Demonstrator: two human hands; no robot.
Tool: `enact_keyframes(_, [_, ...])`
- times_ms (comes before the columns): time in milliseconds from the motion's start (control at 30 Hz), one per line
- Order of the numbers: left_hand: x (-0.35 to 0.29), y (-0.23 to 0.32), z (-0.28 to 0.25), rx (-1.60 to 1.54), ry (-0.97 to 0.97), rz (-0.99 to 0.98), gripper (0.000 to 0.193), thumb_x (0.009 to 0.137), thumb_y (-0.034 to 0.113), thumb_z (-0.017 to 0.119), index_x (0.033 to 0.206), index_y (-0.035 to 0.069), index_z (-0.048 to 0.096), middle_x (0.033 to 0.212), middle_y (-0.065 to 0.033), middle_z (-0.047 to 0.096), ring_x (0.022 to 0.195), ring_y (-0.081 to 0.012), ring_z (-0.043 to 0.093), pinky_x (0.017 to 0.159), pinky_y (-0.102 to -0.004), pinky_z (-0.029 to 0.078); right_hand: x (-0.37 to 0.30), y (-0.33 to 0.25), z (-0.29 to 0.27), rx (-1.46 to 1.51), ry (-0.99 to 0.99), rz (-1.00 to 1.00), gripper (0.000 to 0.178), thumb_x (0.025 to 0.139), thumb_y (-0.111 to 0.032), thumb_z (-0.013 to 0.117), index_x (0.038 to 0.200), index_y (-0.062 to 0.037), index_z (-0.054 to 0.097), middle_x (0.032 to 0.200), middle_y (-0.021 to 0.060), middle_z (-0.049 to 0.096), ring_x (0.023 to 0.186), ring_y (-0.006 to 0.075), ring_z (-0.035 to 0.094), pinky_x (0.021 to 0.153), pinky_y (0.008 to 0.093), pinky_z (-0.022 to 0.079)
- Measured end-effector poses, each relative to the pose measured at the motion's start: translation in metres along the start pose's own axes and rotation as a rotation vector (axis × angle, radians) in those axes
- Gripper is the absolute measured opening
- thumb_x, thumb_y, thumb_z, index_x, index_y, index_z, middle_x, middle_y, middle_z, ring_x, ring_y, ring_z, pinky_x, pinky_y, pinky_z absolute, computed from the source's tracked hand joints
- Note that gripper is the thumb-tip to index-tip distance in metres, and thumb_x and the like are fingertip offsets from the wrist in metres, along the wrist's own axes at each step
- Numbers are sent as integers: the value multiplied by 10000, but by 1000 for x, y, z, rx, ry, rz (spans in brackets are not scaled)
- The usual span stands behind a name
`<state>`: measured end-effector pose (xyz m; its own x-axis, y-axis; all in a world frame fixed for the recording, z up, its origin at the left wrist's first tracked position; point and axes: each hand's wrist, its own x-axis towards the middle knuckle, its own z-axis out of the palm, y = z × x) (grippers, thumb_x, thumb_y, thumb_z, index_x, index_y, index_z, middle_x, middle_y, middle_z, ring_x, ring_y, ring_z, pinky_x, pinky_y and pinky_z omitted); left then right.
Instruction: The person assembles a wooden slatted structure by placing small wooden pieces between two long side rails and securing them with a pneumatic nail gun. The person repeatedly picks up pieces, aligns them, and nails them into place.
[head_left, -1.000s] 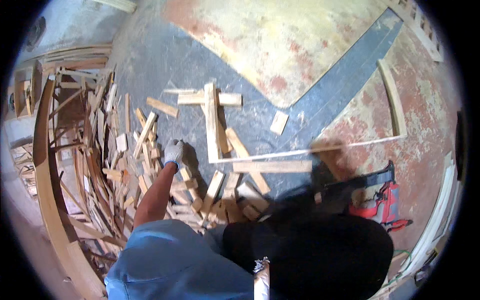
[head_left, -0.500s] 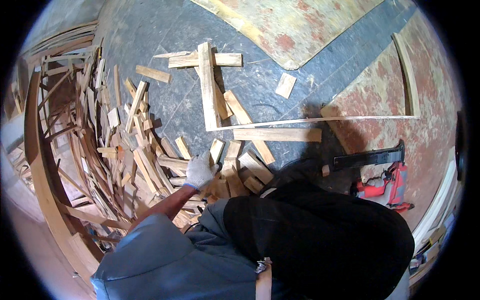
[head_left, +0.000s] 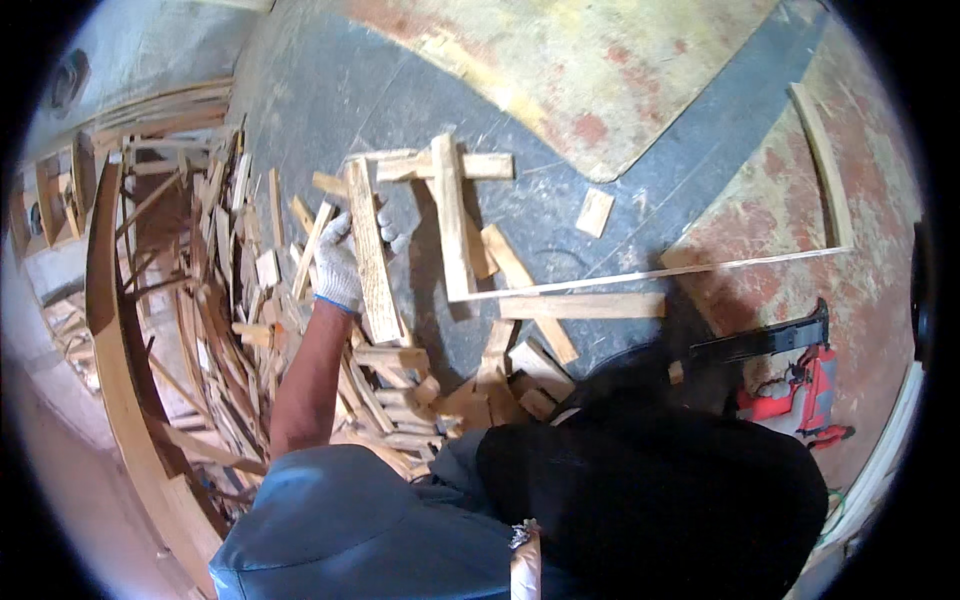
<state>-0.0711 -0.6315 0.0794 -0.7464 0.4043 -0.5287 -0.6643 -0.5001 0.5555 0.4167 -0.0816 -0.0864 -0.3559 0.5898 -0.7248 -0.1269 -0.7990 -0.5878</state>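
Observation:
My left hand (head_left: 345, 262), in a white knitted glove, is closed around a short wooden board (head_left: 372, 255), with its fingertips curling round the far side. The board is raised above the floor and lies nearly lengthwise to my view. Just right of it is a three-sided wooden frame, made of a left board (head_left: 449, 215), a long thin strip (head_left: 650, 275) and a right board (head_left: 825, 165). A plank (head_left: 585, 306) lies along the strip's near side. No part of my right hand shows.
A red and black nail gun (head_left: 818, 385) lies at the right. Offcuts (head_left: 405, 400) are heaped near my legs, with a pile of wood strips (head_left: 215, 320) at the left. A long curved beam (head_left: 115, 370) rises there. A stained sheet (head_left: 600, 90) covers the far floor.
My left hand has moved up and away from the offcut heap and now holds a board. The whole view has shifted slightly, so the frame and nail gun appear lower and farther right.

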Motion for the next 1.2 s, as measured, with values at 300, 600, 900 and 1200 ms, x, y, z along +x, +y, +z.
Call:
enact_keyframes(300, [136, -86, 223, 193, -408, -199, 778, 991, 598, 515, 1479, -2, 431, 1027, -163, 664, 835, -271, 671, 685, -402, 596, -5, -9, 4, 168, -60, 0, 419, 1011, -459, 513, 1120, -66, 611, 760, -1, 574, 693, 206, 578, 653, 428, 526])
enact_keyframes(600, [191, -215, 346, 454, -780, -372, 770, 989, 561, 542, 1467, -32, 424, 978, -167, 676, 756, -252, 671, 655, -395, 594, -20, -18, 22, 389, 49, -56, 230, 977, -242, 581, 1150, -90, 578, 777, 68, 626, 644, 234, 608, 591, 420, 543])
enact_keyframes(900, [201, -303, 376, 1984, -1161, 603, 578, 842, 151, 775, 1378, 81, 570, 1177, -143, 673, 1050, -316, 647, 899, -396, 515, -20, -19, 13, 381, -41, -18, 146, 948, -245, 618, 1020, -126, 573, 743, 23, 569, 673, 200, 583, 640, 401, 513])
enact_keyframes(1200, [242, -380, 409, 2161, -1505, 863, 643, 702, 63, 751, 1326, 98, 599, 1196, -162, 647, 1137, -392, 573, 1019, -478, 424, -24, -16, 34, 540, -179, -42, 198, 911, -251, 633, 819, -130, 507, 649, -20, 423, 562, 162, 434, 559, 347, 405])
